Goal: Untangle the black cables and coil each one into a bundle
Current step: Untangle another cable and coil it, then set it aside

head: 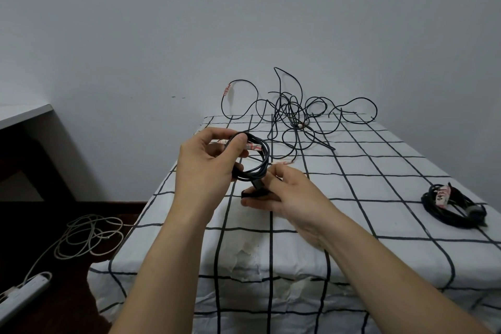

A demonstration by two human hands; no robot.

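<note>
Two bare forearms reach in from the bottom edge, and the left hand (206, 160) is curled round a small coil of black cable (267, 154), thumb across the top of the loops and fingers behind them, holding it just above the near half of the surface. The coil is a tight ring of several thin, matte turns, with a white paper tag printed in red (253, 146) showing beside the thumb. Just right of and below it, the right hand (292, 198) pinches a short black piece (254, 194) that hangs from the bottom of the ring; it may be the cable's end or a strap, the view being too dark to tell. Farther back, at the far edge, lies the loose tangle of black cables (291, 114), its loops crossing one another and arching up against the wall, with another red-printed tag (226, 90) on its left loop. Well off to the right rests a finished black bundle (452, 205), wound flat and tagged too. All of this sits on a white cloth with a black grid (352, 211), creased and draping over the near edge. On the dark floor at the left lie a loosely looped white cable (89, 236) and a white power strip (24, 293); above them juts a pale desk corner (24, 114), and a plain grey wall (162, 35) fills the rest.
</note>
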